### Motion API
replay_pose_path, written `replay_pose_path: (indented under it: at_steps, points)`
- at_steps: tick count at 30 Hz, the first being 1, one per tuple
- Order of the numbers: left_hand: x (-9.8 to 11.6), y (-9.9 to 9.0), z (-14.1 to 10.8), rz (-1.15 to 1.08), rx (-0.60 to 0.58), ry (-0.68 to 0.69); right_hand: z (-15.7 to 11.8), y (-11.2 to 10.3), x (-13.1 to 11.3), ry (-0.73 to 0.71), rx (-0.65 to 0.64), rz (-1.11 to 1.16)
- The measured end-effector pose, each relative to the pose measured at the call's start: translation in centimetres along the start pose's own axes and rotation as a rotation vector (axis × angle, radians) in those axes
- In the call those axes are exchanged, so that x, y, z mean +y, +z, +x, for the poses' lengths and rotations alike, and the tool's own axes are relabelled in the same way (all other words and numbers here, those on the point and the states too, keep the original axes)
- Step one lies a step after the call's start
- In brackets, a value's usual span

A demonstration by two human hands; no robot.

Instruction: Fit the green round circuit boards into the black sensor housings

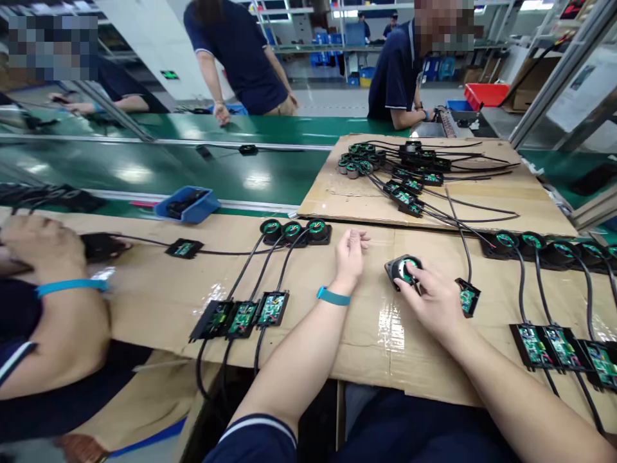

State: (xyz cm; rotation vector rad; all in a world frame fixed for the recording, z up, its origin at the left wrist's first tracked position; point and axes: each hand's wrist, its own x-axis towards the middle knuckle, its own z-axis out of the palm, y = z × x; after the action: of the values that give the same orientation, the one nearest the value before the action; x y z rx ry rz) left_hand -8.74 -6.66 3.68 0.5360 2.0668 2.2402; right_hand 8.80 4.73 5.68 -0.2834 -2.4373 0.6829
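My right hand (431, 296) grips a round black housing (396, 270) with a green circuit board inside, holding it just over or on the cardboard. Its thumb and fingers lie across the housing's open top. My left hand (351, 257) is a little to the left, fingers curled together, with nothing visible in them. Beyond the right wrist lies a black case with a green circuit board (467, 298), its cable running back. Left of my left arm, several open circuit-board cases (272, 308) are joined by cables to round housings (317, 229) in a row.
More cased boards (533, 344) and housings (506, 240) line the right side. A raised cardboard sheet (328, 186) carries a pile of wired units (412, 186). A blue bin (193, 209) stands back left. A co-worker's arm (72, 315) is close on the left; other people stand beyond the green conveyor (270, 177).
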Motion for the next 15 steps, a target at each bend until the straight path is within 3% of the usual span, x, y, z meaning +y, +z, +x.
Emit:
replay_pose_path:
  at_steps: [4, 7, 10, 12, 15]
  points:
    - [1.0, -0.3, -0.8, 0.105, -0.151, 0.076, 0.6, -0.4, -1.1, 0.007, -0.223, -0.015]
    - [2.2, -0.3, -2.3, 0.236, -0.399, 0.158, 0.2, -3.5, -0.5, -0.018, -0.282, -0.08]
    - [3.2, 0.4, -4.0, 0.451, -0.559, 0.228, -2.1, -7.1, 2.3, 0.04, -0.268, -0.313]
    - [3.5, 1.0, -4.7, 0.562, -0.58, 0.233, -4.1, -8.4, 4.3, 0.111, -0.315, -0.425]
    - [3.7, 1.1, -4.0, 0.6, -0.527, 0.086, -6.6, -8.1, 5.4, 0.101, -0.384, -0.429]
